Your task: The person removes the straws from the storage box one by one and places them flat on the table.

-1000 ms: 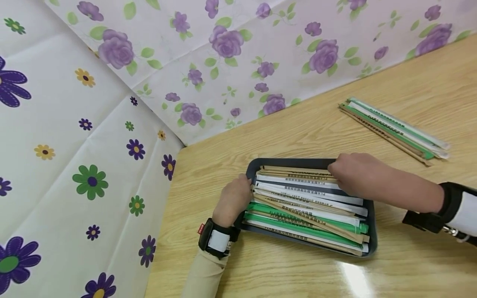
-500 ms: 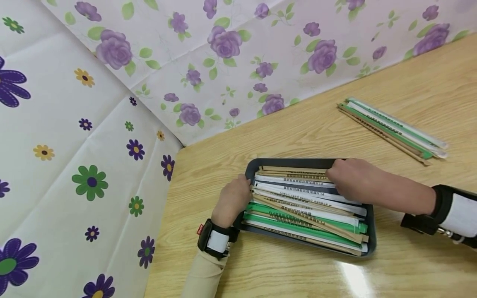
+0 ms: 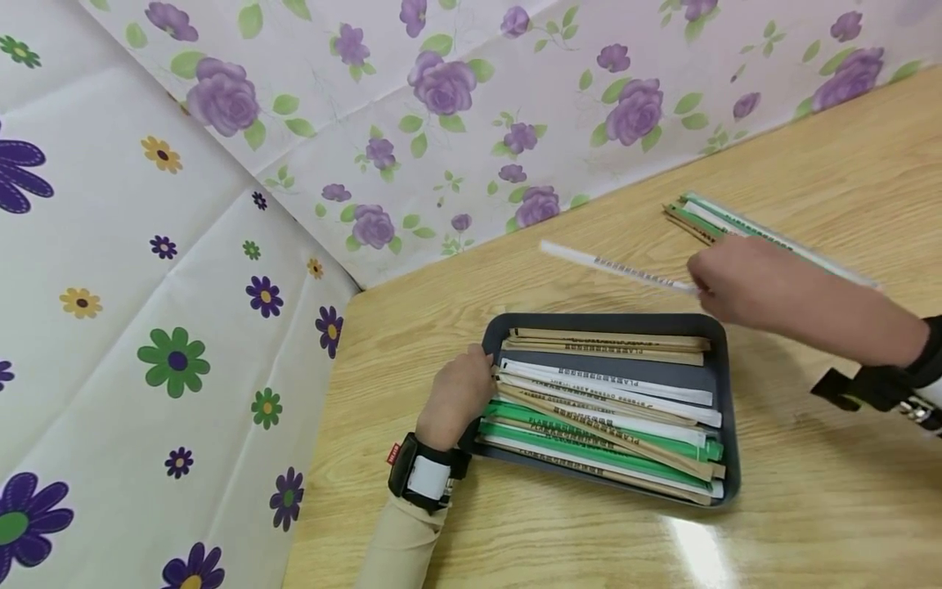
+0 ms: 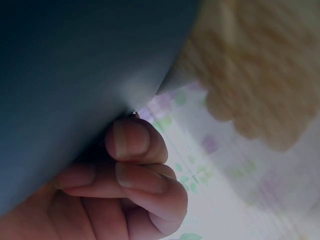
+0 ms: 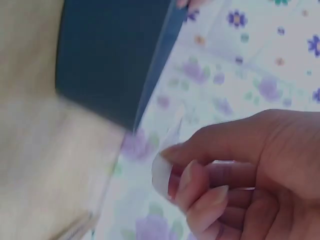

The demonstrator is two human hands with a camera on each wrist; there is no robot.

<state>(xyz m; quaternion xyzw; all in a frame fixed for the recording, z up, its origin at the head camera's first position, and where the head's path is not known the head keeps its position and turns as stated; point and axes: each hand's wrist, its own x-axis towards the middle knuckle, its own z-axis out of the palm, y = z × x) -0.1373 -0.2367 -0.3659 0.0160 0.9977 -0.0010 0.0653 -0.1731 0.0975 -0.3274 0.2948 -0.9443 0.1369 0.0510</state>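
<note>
A dark grey tray [image 3: 603, 320] lies on the wooden table, holding several paper-wrapped straws [image 3: 611, 393] in brown, white and green, printed with dark lettering. At its left end my left hand [image 3: 455, 397] grips the wall; curled fingers [image 4: 145, 182] touch the grey surface in the left wrist view. Above and behind the tray's far right corner, my right hand [image 3: 746, 282] pinches one white wrapped straw [image 3: 618, 267] near its right end. The straw's white tip [image 5: 161, 172] pokes out between thumb and fingers in the right wrist view.
A small pile of wrapped straws [image 3: 736, 221] lies on the table at the back right, partly hidden by my right hand. Flowered sheets [image 3: 441, 147] hang behind and to the left of the table [image 3: 412, 303].
My right hand has lifted a white straw out of the tray and moved up and right toward the pile. A bare strip of tray floor now shows. The left hand stays put.
</note>
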